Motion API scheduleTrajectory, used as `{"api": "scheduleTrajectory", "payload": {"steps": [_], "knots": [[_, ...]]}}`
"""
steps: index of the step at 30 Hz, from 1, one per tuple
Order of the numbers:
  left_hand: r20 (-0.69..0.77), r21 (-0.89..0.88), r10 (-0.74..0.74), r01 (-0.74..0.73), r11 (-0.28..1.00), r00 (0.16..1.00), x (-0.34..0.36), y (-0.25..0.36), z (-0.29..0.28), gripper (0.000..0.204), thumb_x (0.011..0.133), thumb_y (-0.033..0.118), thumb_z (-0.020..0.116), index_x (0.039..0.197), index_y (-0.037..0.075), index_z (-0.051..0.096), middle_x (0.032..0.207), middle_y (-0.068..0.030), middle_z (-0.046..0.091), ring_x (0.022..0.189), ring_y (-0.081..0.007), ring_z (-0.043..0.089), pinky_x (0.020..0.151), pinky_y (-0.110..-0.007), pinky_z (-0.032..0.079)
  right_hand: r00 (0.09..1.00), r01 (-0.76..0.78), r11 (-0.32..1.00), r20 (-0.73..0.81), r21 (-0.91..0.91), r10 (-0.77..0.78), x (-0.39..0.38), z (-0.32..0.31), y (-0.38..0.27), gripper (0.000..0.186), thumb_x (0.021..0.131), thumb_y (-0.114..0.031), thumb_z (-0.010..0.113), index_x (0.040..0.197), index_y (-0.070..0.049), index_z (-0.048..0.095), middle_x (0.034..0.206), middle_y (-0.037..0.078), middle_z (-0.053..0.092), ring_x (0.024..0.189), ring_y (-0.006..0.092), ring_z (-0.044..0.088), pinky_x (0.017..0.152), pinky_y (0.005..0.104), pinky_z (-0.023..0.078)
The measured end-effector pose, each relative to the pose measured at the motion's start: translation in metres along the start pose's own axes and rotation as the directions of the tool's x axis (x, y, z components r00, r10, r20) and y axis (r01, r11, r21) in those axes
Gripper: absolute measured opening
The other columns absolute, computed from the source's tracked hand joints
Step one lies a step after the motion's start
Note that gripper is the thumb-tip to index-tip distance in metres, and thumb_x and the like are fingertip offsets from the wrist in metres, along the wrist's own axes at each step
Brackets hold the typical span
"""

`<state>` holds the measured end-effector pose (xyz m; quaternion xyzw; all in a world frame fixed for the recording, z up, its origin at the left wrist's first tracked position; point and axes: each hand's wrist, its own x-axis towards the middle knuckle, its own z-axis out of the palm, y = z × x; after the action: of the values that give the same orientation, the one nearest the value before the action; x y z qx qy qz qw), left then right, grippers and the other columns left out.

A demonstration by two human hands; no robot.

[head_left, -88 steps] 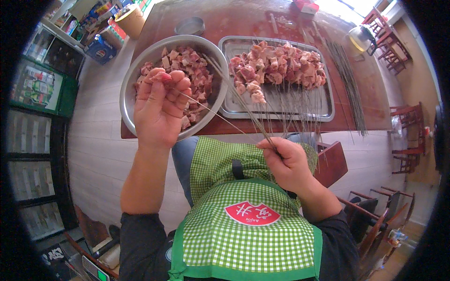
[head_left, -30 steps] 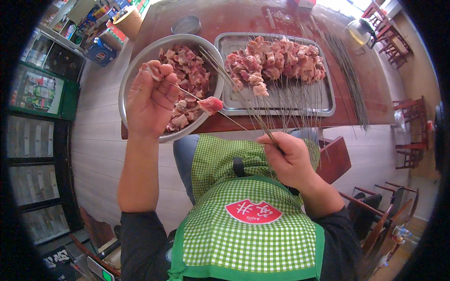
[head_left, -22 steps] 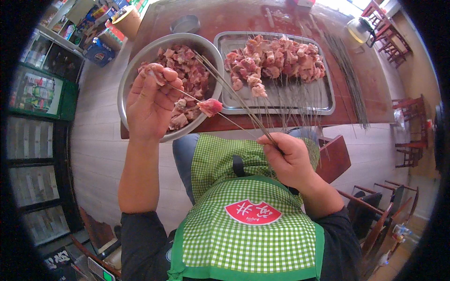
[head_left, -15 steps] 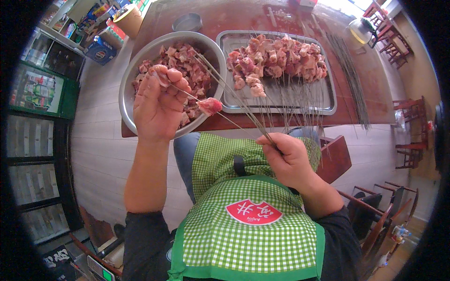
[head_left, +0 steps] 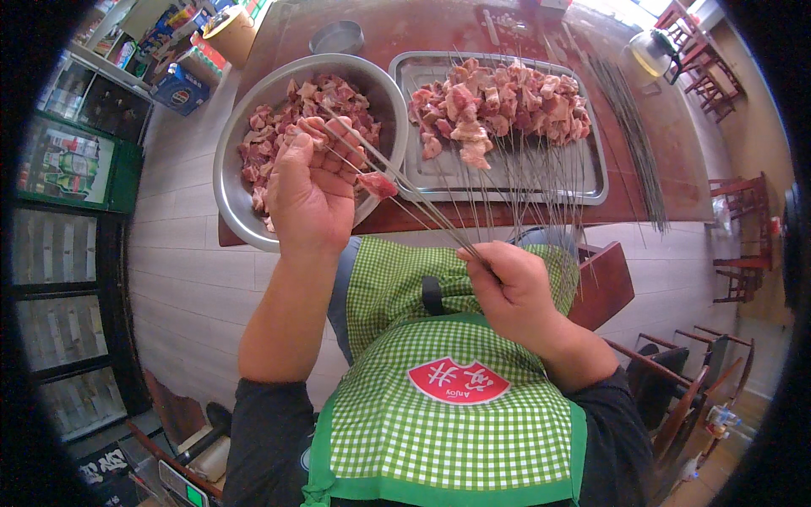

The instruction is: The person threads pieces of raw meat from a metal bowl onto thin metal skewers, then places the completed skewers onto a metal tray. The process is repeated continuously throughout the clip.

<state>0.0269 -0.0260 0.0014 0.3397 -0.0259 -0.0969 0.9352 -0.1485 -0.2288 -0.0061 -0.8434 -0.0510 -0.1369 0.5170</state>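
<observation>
My right hand (head_left: 511, 287) is closed round a bundle of thin metal skewers (head_left: 416, 193), which fan out up and to the left. One skewer carries a red piece of raw meat (head_left: 377, 184) partway along. My left hand (head_left: 317, 198) is over the near right part of a big metal bowl (head_left: 226, 182), palm up with curled fingers. A small piece of meat seems pinched in its fingertips by the skewer's far end, mostly hidden. Chunks of raw meat (head_left: 262, 127) fill much of the bowl. Right of it, a metal tray (head_left: 439, 188) holds loaded meat skewers (head_left: 507, 106).
More bare skewers (head_left: 629, 135) lie along the red-brown table (head_left: 684, 169), right of the tray. Behind the bowl sits a round shallow tin (head_left: 336, 38). A glass jug (head_left: 652, 55) stands at the far right. Chairs (head_left: 743, 224) line the right side.
My left hand has moved right and slightly up, turning closer to the skewer bundle. The meat piece on the skewer has shifted slightly up. My right hand keeps its grip, nearly still.
</observation>
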Motion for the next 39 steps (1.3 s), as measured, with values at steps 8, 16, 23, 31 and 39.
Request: {"api": "scheduleTrajectory", "payload": {"steps": [8, 16, 23, 31, 39], "knots": [[0.111, 0.003, -0.123, 0.123, 0.992, 0.986, -0.01, -0.008, 0.009, 0.023, 0.098, 0.014, 0.051, 0.113, 0.0, 0.063, 0.11, -0.0177, 0.071, 0.1, -0.0249, 0.07, 0.092, -0.039, 0.057, 1.0, -0.003, 1.0, 0.004, -0.026, 0.003, 0.008, 0.003, -0.008, 0.016, 0.089, 0.0, 0.062, 0.104, 0.002, 0.066, 0.087, 0.018, 0.067, 0.073, 0.0339, 0.066, 0.065, 0.0387, 0.053], [0.247, 0.055, -0.01, -0.004, 0.998, 0.969, -0.017, -0.009, 0.015, 0.021, 0.102, 0.012, 0.053, 0.116, -0.001, 0.063, 0.11, -0.018, 0.07, 0.1, -0.022, 0.07, 0.092, -0.034, 0.057, 0.996, 0.009, 0.999, -0.084, 0.044, -0.005, 0.021, 0.001, -0.008, 0.01, 0.098, -0.002, 0.061, 0.104, 0.001, 0.069, 0.071, 0.003, 0.059, 0.062, 0.0099, 0.054, 0.058, 0.0258, 0.044], [0.422, 0.661, -0.023, -0.291, 0.692, 0.906, 0.035, 0.034, 0.021, 0.031, 0.103, 0.024, 0.058, 0.122, 0.0, 0.065, 0.113, -0.0091, 0.071, 0.1, -0.0175, 0.069, 0.088, -0.031, 0.056, 0.985, -0.091, 0.994, -0.141, 0.067, 0.1, 0.018, -0.023, -0.008, 0.012, 0.097, -0.005, 0.062, 0.105, 0.0, 0.069, 0.077, 0.009, 0.065, 0.068, 0.0149, 0.062, 0.063, 0.0292, 0.05], [0.333, 0.613, -0.508, -0.592, -0.523, 0.794, 0.052, 0.037, 0.001, 0.026, 0.088, 0.024, 0.065, 0.104, 0.005, 0.072, 0.104, -0.0204, 0.068, 0.099, -0.0363, 0.066, 0.091, -0.045, 0.052, 0.968, -0.184, 0.969, -0.143, 0.162, 0.208, 0.007, -0.029, -0.002, 0.013, 0.099, -0.004, 0.06, 0.108, 0.001, 0.067, 0.078, 0.0, 0.06, 0.069, 0.0062, 0.052, 0.063, 0.0233, 0.044], [0.422, 0.662, -0.434, -0.598, -0.453, 0.796, 0.056, 0.018, -0.003, 0.026, 0.084, 0.023, 0.07, 0.102, 0.004, 0.068, 0.105, -0.0178, 0.066, 0.103, -0.0358, 0.065, 0.091, -0.046, 0.052, 0.974, -0.166, 0.978, -0.136, 0.127, 0.183, 0.003, -0.028, 0.005, 0.014, 0.099, -0.005, 0.06, 0.108, 0.001, 0.067, 0.079, 0.001, 0.06, 0.07, 0.0079, 0.053, 0.065, 0.0246, 0.045]]}}
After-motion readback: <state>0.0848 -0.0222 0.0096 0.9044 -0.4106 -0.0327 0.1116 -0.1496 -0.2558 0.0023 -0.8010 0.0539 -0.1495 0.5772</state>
